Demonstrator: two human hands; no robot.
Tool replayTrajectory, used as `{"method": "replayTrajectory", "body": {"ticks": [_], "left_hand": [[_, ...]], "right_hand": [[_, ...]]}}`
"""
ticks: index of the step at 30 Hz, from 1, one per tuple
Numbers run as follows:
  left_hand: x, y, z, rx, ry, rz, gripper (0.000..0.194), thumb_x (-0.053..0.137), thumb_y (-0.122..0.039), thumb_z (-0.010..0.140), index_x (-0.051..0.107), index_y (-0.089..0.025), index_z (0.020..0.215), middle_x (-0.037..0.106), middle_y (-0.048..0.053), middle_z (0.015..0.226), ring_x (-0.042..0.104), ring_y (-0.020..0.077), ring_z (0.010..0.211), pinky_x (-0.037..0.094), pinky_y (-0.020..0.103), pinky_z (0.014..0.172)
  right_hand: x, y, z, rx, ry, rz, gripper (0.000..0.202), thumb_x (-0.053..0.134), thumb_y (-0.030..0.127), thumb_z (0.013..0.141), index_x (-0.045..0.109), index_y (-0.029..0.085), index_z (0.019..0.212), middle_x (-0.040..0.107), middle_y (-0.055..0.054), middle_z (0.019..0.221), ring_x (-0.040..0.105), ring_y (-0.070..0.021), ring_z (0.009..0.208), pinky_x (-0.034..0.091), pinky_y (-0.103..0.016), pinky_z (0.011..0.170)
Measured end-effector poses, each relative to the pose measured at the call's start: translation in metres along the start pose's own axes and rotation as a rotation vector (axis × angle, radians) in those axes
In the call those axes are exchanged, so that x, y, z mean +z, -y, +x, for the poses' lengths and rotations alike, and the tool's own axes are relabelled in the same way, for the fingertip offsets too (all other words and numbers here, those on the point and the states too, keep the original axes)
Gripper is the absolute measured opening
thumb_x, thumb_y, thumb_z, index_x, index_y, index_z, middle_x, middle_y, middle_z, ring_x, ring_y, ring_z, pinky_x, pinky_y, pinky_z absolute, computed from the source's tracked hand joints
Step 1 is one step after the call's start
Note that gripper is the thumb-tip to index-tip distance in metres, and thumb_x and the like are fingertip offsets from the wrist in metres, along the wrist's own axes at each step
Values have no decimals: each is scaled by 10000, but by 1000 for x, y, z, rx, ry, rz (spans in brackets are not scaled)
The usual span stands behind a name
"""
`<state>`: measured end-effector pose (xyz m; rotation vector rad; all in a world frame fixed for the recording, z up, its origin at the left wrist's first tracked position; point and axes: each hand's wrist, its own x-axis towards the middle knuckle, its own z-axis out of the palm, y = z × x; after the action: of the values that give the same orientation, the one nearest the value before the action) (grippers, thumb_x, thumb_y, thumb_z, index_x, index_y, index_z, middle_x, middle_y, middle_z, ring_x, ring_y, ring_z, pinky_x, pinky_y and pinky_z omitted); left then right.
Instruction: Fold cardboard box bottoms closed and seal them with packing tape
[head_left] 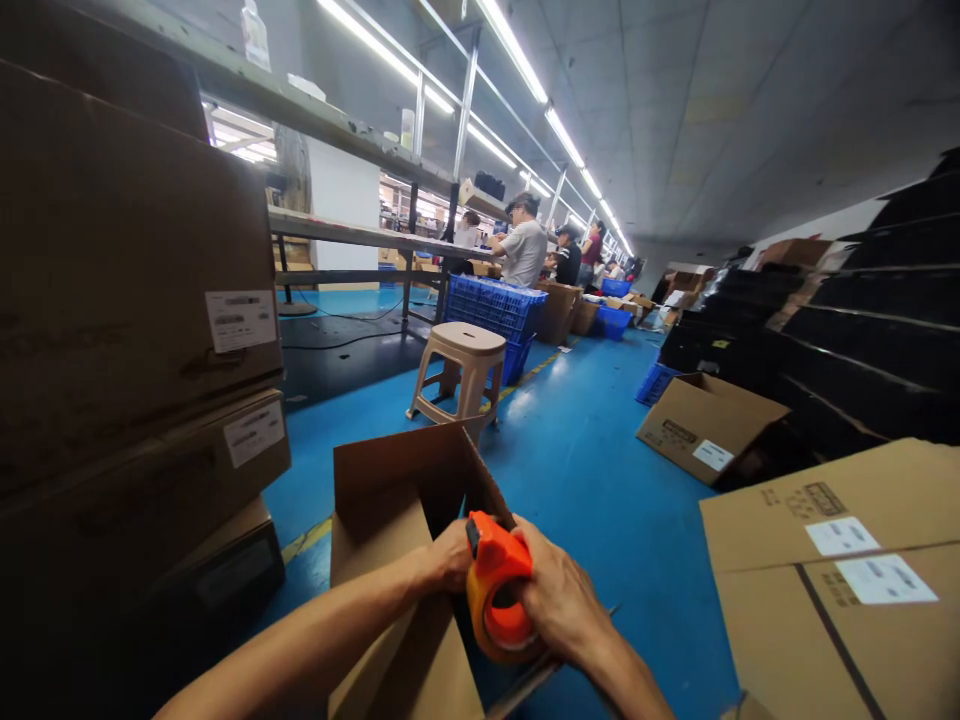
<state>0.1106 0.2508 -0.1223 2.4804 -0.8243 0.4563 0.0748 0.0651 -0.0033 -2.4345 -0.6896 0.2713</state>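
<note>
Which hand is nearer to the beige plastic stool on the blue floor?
Left. The left hand rests on the cardboard box, below the stool. The right hand, gripping the orange tape dispenser, is farther away.

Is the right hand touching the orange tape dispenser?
Touching. The head view shows the right hand wrapped around the orange tape dispenser, fingers on its body.

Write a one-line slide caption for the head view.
Both hands, left hand and right hand, grip an orange tape dispenser over an open cardboard box on a blue factory floor.
</note>
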Motion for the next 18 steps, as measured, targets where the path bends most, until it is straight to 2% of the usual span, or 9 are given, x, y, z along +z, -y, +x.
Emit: {"method": "replayTrajectory", "body": {"ticks": [2,4,6,8,10,12,14,16,18], "left_hand": [[-11,2,-4,-53,-92,32,144,634,-342,892,672,-218,830,698,17,747,639,191,730,551,307,733],[-26,3,-11,-107,-196,68,117,607,-294,890,680,-207,863,715,40,796,661,204,750,561,338,755],[-42,1,-19,-162,-325,111,169,541,-246,923,693,-192,974,747,106,997,693,254,952,562,421,901],[-55,0,-25,-167,-370,175,301,490,-246,967,669,-193,1203,678,165,1335,608,308,1273,462,545,1115],[-66,0,-27,-101,-233,214,459,482,-320,1002,542,-217,1445,511,153,1581,434,317,1489,335,581,1237],[-75,0,-28,-59,-18,200,534,431,-391,1037,428,-255,1553,430,99,1658,340,286,1560,296,540,1279],[-83,0,-33,-81,109,150,486,332,-400,1073,465,-305,1531,502,49,1616,372,253,1547,259,536,1297],[-90,-1,-42,-95,154,114,444,304,-410,1082,565,-353,1437,624,11,1504,482,238,1473,209,558,1307],[-92,-4,-55,-92,185,99,413,340,-439,1074,624,-348,1359,682,14,1423,567,239,1387,240,546,1294]], "right_hand": [[-2,0,0,0,21,5,361,501,233,836,588,279,1183,759,-61,1142,702,-298,1057,447,-377,836],[-4,1,-1,-13,41,5,330,512,226,828,606,281,1139,764,-53,1132,704,-272,1033,444,-356,826],[-5,2,-2,-31,70,18,321,532,225,820,615,282,1125,767,-48,1129,704,-239,998,448,-330,817],[-5,4,0,-68,110,67,291,564,257,817,634,282,1099,776,-33,1087,702,-214,956,461,-310,809],[-5,4,4,-123,149,159,239,584,293,813,664,271,1037,785,-18,1027,699,-201,923,484,-303,811],[-7,2,8,-158,87,301,251,599,330,796,682,243,1016,787,-30,1021,694,-203,913,513,-312,815],[-10,-4,7,-120,-123,479,312,615,430,786,685,200,986,786,-69,1004,695,-226,901,547,-332,785],[-12,-11,1,-26,-381,641,425,628,568,777,679,176,935,784,-97,922,705,-251,864,574,-343,720],[-9,-17,-11,68,-542,744,534,646,661,759,681,169,962,787,-104,867,723,-264,809,592,-342,654]]}}
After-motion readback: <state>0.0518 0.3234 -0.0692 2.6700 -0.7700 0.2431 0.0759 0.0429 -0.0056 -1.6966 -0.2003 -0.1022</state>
